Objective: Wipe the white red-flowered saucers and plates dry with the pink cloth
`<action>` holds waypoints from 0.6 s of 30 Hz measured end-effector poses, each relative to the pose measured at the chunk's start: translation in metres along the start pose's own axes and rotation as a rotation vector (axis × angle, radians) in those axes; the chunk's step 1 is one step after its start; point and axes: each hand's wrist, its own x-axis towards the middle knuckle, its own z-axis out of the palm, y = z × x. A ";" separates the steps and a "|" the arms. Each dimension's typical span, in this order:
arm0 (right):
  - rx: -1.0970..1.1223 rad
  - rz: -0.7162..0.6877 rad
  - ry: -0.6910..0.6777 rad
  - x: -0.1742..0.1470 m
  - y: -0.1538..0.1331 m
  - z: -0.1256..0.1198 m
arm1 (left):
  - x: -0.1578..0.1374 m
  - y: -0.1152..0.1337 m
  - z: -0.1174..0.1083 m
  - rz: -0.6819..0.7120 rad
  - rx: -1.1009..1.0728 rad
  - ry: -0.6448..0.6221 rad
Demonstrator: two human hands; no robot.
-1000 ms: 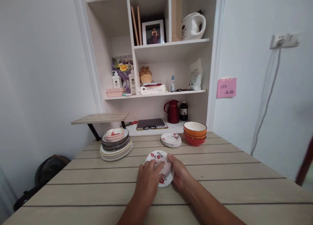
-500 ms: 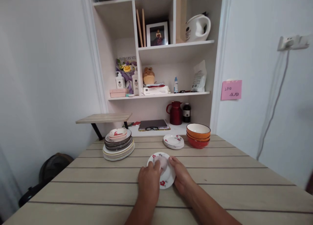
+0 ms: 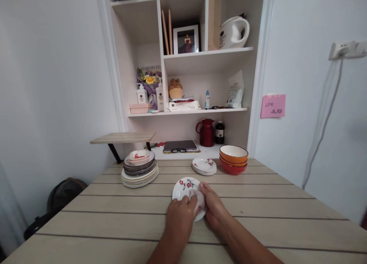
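A small white plate (image 3: 180, 188) with red flowers is tilted toward me above the table's middle. My right hand (image 3: 213, 203) grips its right rim, thumb on the upper face and fingers beneath. My left hand (image 3: 181, 214) is closed on a pale, crumpled cloth (image 3: 198, 199) and presses it against the lower right of the plate's face. Part of the cloth and the plate's lower left edge are hidden by my left hand. Just beyond is a short stack of matching flowered plates (image 3: 204, 165).
Orange and red bowls (image 3: 233, 157) are stacked at the back right. A taller stack of plates (image 3: 139, 172) with small dishes on top stands at the left, near a raised wooden shelf (image 3: 123, 138). A red jug (image 3: 206, 133) stands behind the slatted table (image 3: 114, 222).
My left hand has slid the cloth from the plate's upper middle to its lower right. The plate's flowers now show near the top, so it has turned in my right hand.
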 end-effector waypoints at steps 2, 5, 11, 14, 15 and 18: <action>-0.010 0.002 -0.024 0.001 0.003 0.000 | 0.002 -0.003 -0.001 -0.098 0.019 0.029; -0.038 0.014 -0.058 0.002 0.006 -0.002 | 0.006 -0.009 -0.003 -0.234 0.059 0.050; 0.010 0.024 0.056 0.002 0.001 -0.002 | 0.004 -0.008 -0.001 -0.190 0.100 0.002; 0.022 0.010 0.061 0.001 -0.002 -0.001 | 0.000 -0.004 0.002 -0.049 0.065 -0.003; 0.019 0.007 0.053 0.001 -0.002 -0.001 | -0.001 -0.003 0.004 -0.019 0.055 0.007; -0.015 0.006 -0.001 -0.001 -0.001 0.000 | -0.001 -0.001 0.008 0.008 0.042 0.057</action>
